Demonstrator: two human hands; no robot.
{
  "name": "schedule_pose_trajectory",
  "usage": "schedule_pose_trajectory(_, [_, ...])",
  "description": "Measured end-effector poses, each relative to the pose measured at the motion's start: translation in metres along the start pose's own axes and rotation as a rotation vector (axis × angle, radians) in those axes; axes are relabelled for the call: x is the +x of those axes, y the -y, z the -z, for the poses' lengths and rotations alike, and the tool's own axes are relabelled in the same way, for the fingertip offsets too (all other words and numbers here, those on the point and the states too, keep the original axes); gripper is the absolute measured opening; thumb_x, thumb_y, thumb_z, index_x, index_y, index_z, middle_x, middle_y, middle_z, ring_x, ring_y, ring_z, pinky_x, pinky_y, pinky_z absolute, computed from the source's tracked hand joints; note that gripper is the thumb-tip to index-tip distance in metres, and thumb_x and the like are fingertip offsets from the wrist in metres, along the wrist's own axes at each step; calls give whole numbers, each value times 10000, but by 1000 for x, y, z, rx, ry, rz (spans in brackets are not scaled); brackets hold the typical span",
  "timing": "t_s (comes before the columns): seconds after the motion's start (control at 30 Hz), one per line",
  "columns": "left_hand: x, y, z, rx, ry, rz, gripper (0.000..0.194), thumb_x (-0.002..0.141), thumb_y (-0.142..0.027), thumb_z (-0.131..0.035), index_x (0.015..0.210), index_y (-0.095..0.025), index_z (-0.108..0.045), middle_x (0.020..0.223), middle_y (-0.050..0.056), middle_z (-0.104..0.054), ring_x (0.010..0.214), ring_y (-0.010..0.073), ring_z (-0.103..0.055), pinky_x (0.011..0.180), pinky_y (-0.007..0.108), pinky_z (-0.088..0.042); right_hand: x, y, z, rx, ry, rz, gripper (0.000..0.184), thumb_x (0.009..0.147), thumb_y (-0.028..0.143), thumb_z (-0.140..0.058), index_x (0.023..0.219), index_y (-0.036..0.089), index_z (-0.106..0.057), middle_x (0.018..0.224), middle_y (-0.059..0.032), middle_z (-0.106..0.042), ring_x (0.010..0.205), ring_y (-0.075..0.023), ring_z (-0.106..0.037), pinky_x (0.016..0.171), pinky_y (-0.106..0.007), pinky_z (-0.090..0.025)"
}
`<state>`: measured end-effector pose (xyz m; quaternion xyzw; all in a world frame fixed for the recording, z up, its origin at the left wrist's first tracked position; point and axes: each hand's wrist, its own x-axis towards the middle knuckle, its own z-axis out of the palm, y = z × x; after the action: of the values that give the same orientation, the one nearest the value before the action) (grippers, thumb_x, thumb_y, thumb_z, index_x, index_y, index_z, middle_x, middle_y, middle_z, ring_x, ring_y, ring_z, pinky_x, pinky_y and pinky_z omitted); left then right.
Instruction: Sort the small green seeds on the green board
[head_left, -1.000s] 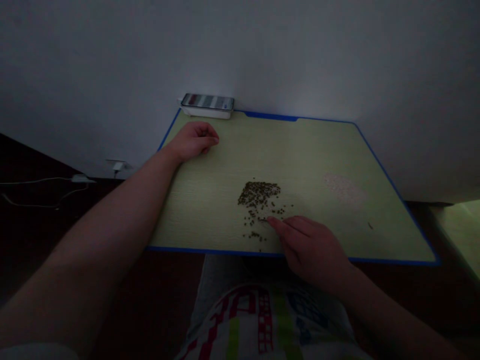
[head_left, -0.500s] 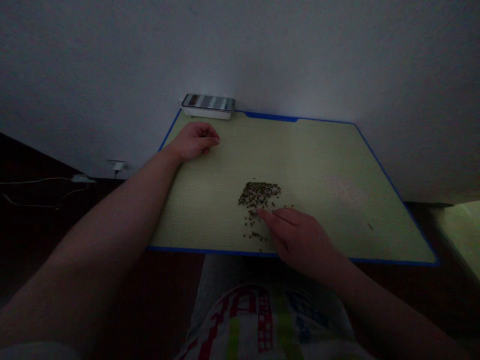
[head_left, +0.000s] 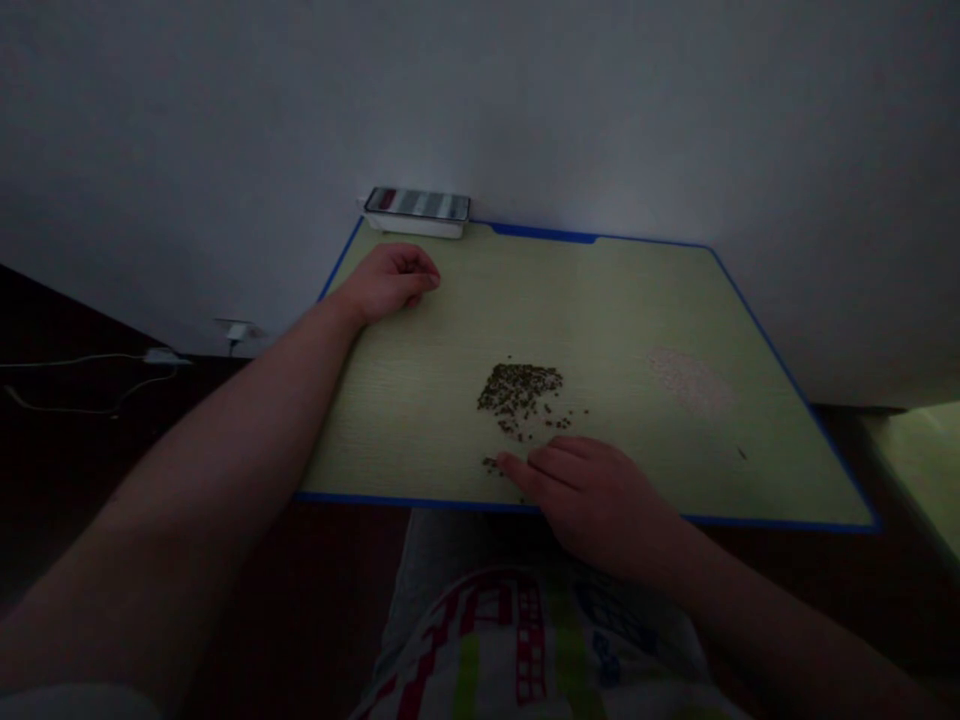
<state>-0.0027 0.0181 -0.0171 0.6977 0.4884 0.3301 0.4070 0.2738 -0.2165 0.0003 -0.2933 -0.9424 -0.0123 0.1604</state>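
Observation:
Small dark green beans (head_left: 519, 385), like mung beans, lie in a loose pile on the pale green table (head_left: 420, 430), with some pale grains (head_left: 525, 425) among and below them. My right hand (head_left: 585, 490) is near the front edge, its index finger stretched out and touching a small cluster of beans (head_left: 491, 465); the other fingers are curled. It grips nothing that I can see. My left hand (head_left: 394, 280) rests at the table's far left, fingers curled in and thumb against the index finger, with nothing visible in it.
A separate patch of pale grains (head_left: 690, 380), like rice, lies on the right. A small dark sliver (head_left: 742, 453) lies near it. At the back left a phone (head_left: 418, 203) rests on a white box (head_left: 416, 227). A wall (head_left: 480, 100) stands behind; a plug (head_left: 238, 332) is at left.
My right hand has moved left, then down towards the front edge. Its fingertip has drawn some scattered beans into a cluster apart from the pile. My left hand has stayed still.

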Motion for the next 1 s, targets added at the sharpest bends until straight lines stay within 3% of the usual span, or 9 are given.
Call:
schedule_pose_trajectory(0.23, [-2, -4, -1, -38, 7, 10, 85, 699, -212, -667, 754, -176, -614, 477, -44, -484, 427, 86, -429, 445, 223, -295, -16, 7, 10, -62, -52, 2, 296, 976, 102, -468, 1213, 98, -647, 803, -51, -698, 688, -187, -570, 600, -336, -446])
schedule_pose_trajectory(0.4, [-2, -5, -1, -32, 7, 16, 96, 695, -211, -672, 769, -174, -623, 481, -42, -496, 436, 83, -432, 456, 222, -301, -34, 18, 6, -57, -197, -116, 236, 986, 98, -478, 1071, 89, -697, 905, -83, -757, 823, -200, -650, 756, -342, -522])
schedule_pose_trajectory(0.63, [-4, -8, -1, -13, -4, 29, 121, 685, -225, -676, 780, -175, -623, 479, -46, -502, 426, 81, -424, 443, 221, -300, -20, 31, -2, -93, -161, -155, 255, 969, 104, -481, 1059, 99, -720, 1027, -100, -776, 892, -225, -681, 766, -363, -544])
schedule_pose_trajectory(0.77, [-2, -6, -1, -6, -3, 32, 113, 694, -243, -667, 779, -184, -623, 455, -49, -493, 402, 80, -399, 421, 223, -271, -18, 26, -3, -132, -129, -180, 269, 932, 87, -494, 1079, 91, -719, 992, -113, -780, 867, -229, -682, 742, -366, -561])
schedule_pose_trajectory(1.0, [-3, -8, 0, -27, 8, 20, 110, 690, -233, -683, 775, -181, -635, 454, -46, -507, 403, 80, -415, 413, 221, -278, -48, 3, -3, -206, -142, -240, 310, 906, 63, -487, 1090, 107, -733, 1007, -107, -782, 901, -235, -694, 802, -378, -582])
